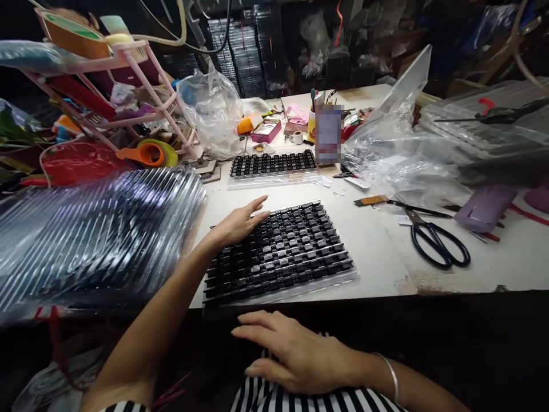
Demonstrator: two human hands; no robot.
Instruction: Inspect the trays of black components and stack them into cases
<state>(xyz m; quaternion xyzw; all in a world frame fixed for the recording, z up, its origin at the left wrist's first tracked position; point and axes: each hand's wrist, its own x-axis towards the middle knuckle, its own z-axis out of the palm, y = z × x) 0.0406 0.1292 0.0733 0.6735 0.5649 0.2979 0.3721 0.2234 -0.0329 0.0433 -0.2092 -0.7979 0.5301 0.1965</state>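
Observation:
My left hand (241, 224) rests over the upper left part of a clear tray (343, 279) filled with rows of black parts (285, 246). Its fingers are apart and point to the right. Below the table's front edge, my right hand (291, 349) hangs over the striped clothing on my lap, fingers spread, holding nothing. Behind the tray lies a second, narrower-looking tray of black parts (272, 164). A phone-like upright object (329, 137), partly blurred, stands to the right of that one.
A stack of clear plastic trays (111, 240) fills the left side, below a pink rack (148, 86) of supplies. Dark-handled scissors (440, 243) and a knife (371, 200) lie at the right. Plastic bags (398, 154) are heaped at the back right.

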